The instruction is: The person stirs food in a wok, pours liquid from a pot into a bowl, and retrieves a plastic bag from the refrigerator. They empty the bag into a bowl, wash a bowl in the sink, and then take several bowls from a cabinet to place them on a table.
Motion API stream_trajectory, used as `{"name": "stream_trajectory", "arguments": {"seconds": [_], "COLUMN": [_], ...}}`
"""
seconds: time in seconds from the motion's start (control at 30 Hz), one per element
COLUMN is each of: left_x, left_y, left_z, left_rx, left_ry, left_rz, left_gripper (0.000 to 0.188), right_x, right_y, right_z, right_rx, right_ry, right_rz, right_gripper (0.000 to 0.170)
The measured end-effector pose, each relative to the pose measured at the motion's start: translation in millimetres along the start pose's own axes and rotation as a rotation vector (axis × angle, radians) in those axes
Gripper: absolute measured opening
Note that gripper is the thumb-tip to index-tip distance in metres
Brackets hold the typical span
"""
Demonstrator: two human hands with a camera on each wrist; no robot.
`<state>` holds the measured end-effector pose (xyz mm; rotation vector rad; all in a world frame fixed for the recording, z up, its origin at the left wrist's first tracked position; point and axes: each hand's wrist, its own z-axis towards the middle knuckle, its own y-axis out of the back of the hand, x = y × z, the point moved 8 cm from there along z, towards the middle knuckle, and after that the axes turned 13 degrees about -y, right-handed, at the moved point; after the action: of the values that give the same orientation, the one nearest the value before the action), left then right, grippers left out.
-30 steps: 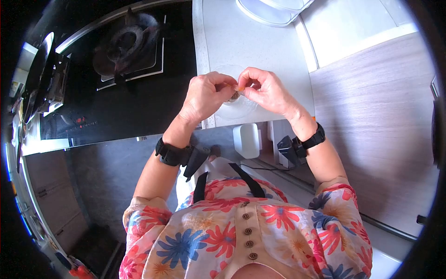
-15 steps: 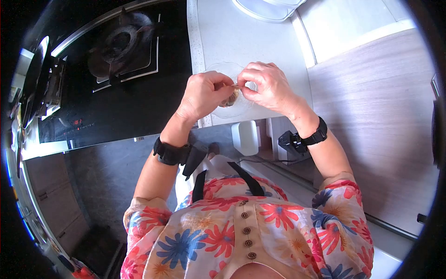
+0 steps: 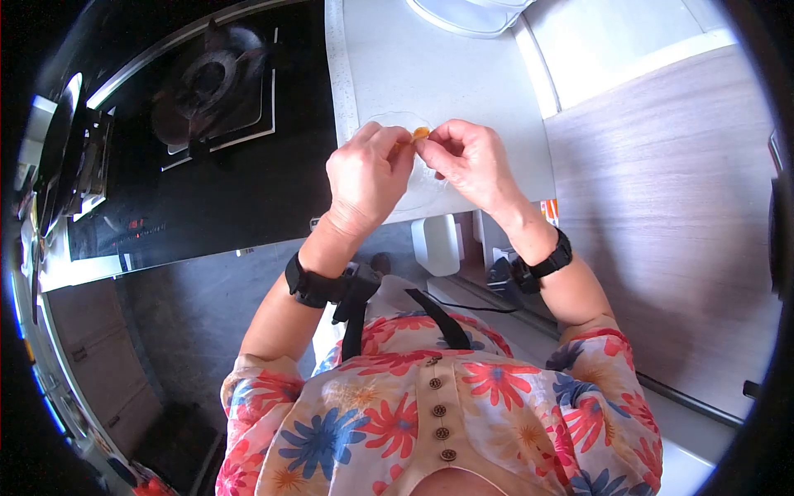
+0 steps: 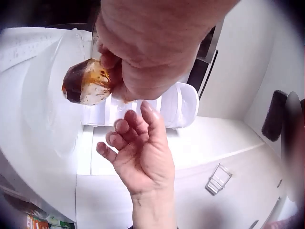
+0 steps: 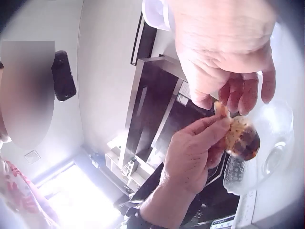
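Observation:
A small rounded bundle, dark brown at one end and whitish with orange marks near its neck, hangs from my left hand. The thumb and forefinger of that hand pinch the neck. Above the grip an orange end sticks out. My right hand is close on its other side, thumb and forefinger tips right at the orange end. In the left wrist view the right hand's fingers are loosely bent, with a gap between thumb and fingers. Beneath the hands stands a clear bowl.
A black hob with a burner lies to the left of the pale counter. At the counter's back is a white container. A white bin stands below the front edge.
The hands have risen slightly away from me, the left hand turning. The bundle, visible below the fingers half a second ago, is hidden in the head view, and the orange end now shows above them.

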<state>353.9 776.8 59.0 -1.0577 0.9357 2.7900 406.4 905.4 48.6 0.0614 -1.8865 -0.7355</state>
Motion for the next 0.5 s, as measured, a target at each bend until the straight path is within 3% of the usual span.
{"name": "stream_trajectory", "arguments": {"seconds": [0.17,0.33,0.5], "left_x": [1.9,9.2,1.7], "left_y": [-3.9,-5.8,-2.1], "left_z": [-1.9,-3.4,1.6], "left_rx": [0.005,0.060,0.062], "left_ry": [0.003,0.082,0.042], "left_rz": [-0.013,-0.202,-0.099], "left_gripper": [0.012,0.012,0.010], "right_x": [-5.0,-8.5,-5.3], "right_y": [-3.1,-6.6,-8.0], "right_z": [4.5,6.5,5.5], "right_rx": [-0.007,0.112,0.065], "right_ry": [0.035,-0.050,0.017], "right_rz": [0.042,0.214,0.036], "right_gripper": [0.017,0.015,0.015]}}
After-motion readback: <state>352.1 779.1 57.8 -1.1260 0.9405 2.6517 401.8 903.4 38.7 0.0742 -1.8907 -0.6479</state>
